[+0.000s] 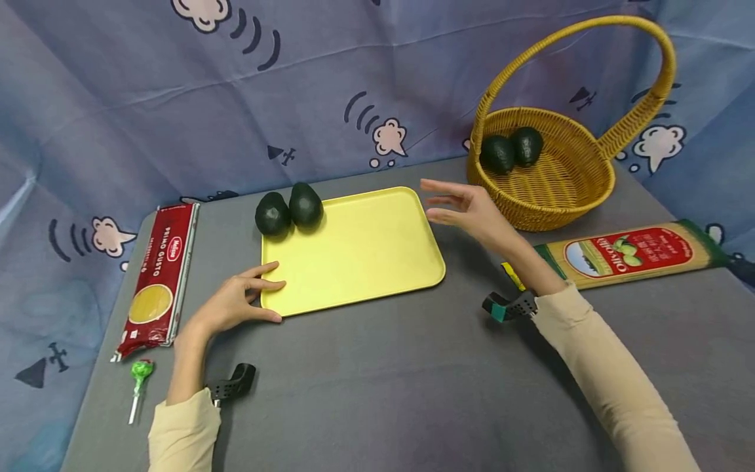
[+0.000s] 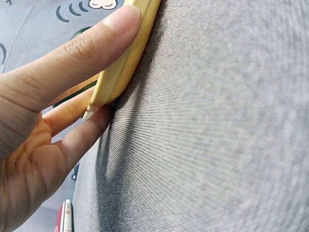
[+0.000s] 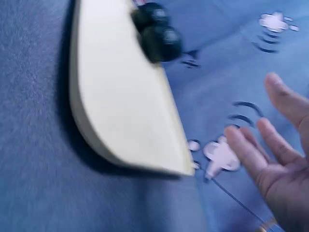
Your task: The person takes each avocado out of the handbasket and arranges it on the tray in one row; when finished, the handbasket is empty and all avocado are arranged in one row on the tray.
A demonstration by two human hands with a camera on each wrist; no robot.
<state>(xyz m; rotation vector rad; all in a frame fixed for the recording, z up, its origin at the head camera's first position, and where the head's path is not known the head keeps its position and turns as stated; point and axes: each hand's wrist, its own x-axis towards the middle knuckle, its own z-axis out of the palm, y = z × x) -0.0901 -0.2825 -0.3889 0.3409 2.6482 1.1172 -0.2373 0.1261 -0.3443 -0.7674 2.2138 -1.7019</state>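
The yellow tray (image 1: pixel 360 255) lies on the grey table. My left hand (image 1: pixel 236 298) holds its front left corner; in the left wrist view the thumb of this hand (image 2: pixel 53 111) presses the tray's rim (image 2: pixel 126 63), with other fingers at the edge. Two dark avocados (image 1: pixel 273 214) (image 1: pixel 306 206) sit at the tray's back left corner. My right hand (image 1: pixel 472 213) is open and empty beside the tray's right end, fingers spread towards it. In the right wrist view a gap separates that hand (image 3: pixel 285 159) from the tray (image 3: pixel 120 96).
A yellow wicker basket (image 1: pixel 596 190) with a tall handle stands at the back right, two avocados (image 1: pixel 497 154) (image 1: pixel 527 145) inside. An Olivolia packet (image 1: pixel 643 255) lies in front of it. On the left are a red Primo Gusto packet (image 1: pixel 159 275) and a green lollipop (image 1: pixel 141 370).
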